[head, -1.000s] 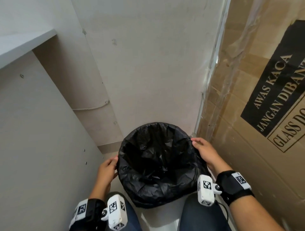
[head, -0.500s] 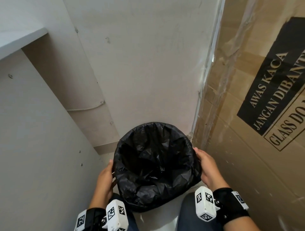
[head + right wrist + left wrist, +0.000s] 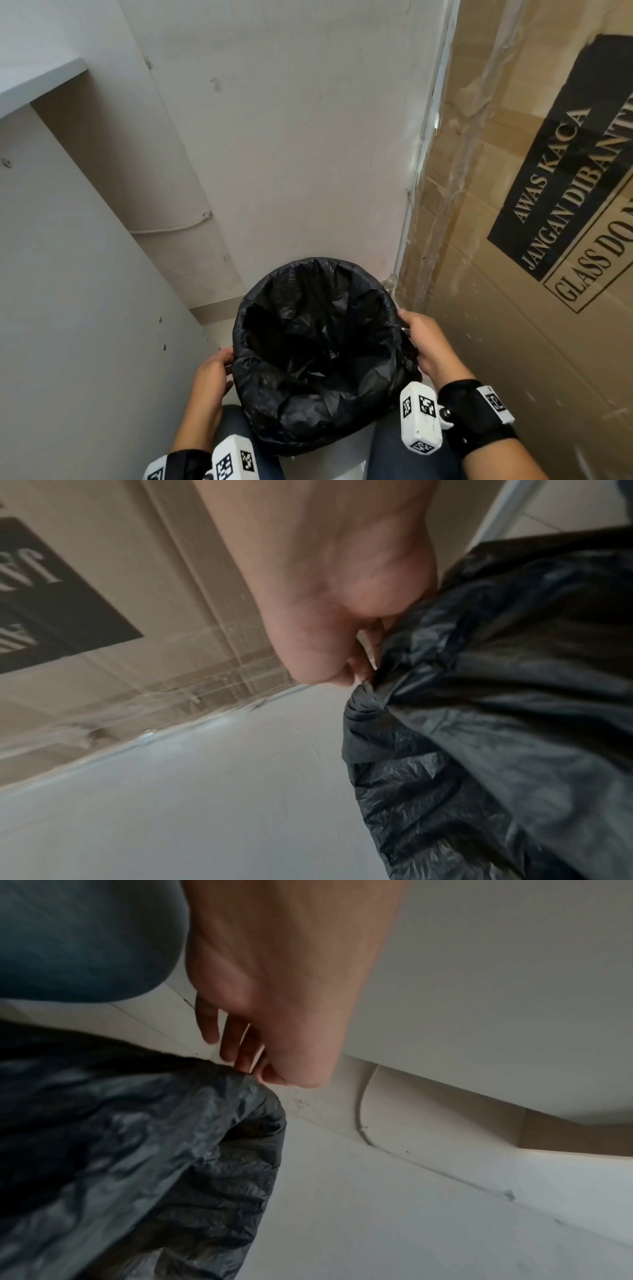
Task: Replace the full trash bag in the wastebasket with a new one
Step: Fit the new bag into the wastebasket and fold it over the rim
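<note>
A black trash bag (image 3: 318,346) lines the round wastebasket on the floor, its mouth open and its edge folded down over the rim all round; the basket itself is hidden under the plastic. My left hand (image 3: 215,373) is at the bag's left side, where thumb and forefinger pinch the folded edge (image 3: 253,1077) while the other fingers (image 3: 209,1026) hang loose. On the right side, my right hand (image 3: 421,339) has its fingers curled into a bunched fold of the bag (image 3: 373,685). The bag's inside looks dark with nothing showing in it.
The basket stands in a narrow corner: a grey cabinet panel (image 3: 85,325) close on the left, a white wall (image 3: 291,154) behind, and a tall cardboard box (image 3: 531,274) marked glass on the right. My knees in jeans (image 3: 404,459) flank it on the pale floor (image 3: 171,791).
Both hands have slid down from the top of the rim along the bag's sides, drawing the folded edge lower. The basket sits a little closer to me.
</note>
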